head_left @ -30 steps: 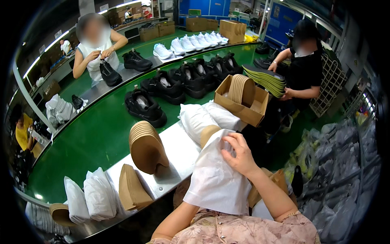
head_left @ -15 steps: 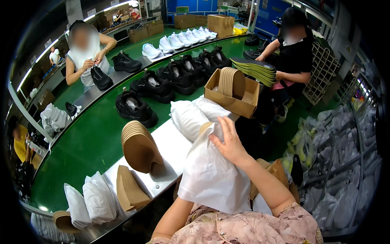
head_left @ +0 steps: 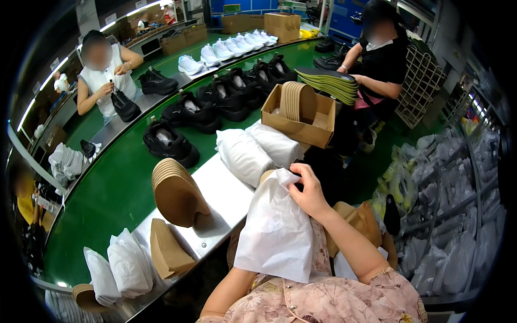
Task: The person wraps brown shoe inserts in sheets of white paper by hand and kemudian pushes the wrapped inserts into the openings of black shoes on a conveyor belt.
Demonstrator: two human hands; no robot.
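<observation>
Since a second ago the right hand (head_left: 308, 195) has stayed at the top edge of the white paper bag (head_left: 277, 229), fingers curled and pinching the paper, the bag held upright over the person's lap beside the steel worktable (head_left: 226, 188). Left hand hidden behind the bag, probably gripping it; can't tell. Stacked brown cardboard inserts (head_left: 175, 189) stand on the table.

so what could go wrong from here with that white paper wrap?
1. The right hand pinches only the top edge of the white paper sheet; thin paper might tear or slip off the brown insert poking out.
2. The left hand is hidden behind the sheet, so support there can't be judged.
3. The stack of brown cardboard inserts leans and might topple.
</observation>
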